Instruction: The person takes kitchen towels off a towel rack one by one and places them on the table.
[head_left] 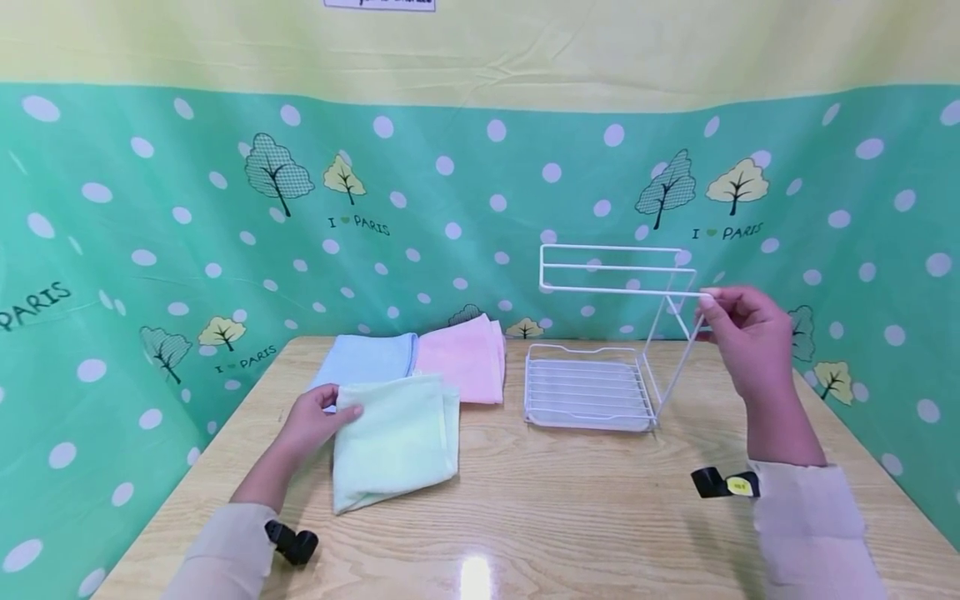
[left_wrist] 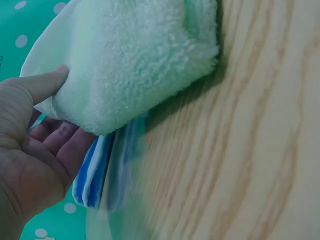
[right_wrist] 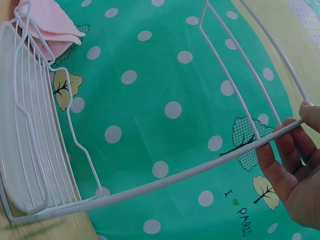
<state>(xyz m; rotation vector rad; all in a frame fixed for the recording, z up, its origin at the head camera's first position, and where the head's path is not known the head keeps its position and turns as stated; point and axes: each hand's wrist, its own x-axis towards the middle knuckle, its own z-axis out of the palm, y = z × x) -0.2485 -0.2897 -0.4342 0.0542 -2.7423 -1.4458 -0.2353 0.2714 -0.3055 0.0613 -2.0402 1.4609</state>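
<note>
My left hand (head_left: 311, 421) pinches the left edge of a folded pale green towel (head_left: 393, 442), thumb on top and fingers underneath. In the left wrist view the towel's fluffy surface hangs over the wood, partly covering a blue folded towel (left_wrist: 92, 172). My right hand (head_left: 753, 337) grips the upper corner of a white wire rack (head_left: 682, 367), thumb and fingers round its bar. The rack stands on the table, with a slatted lower shelf over a white tray (right_wrist: 15, 125) and a top frame reaching left.
The blue towel and a pink towel (head_left: 468, 362) lie side by side at the back of the wooden table (head_left: 540, 517), left of the rack. A green dotted curtain (head_left: 465, 225) hangs close behind the table and along both sides.
</note>
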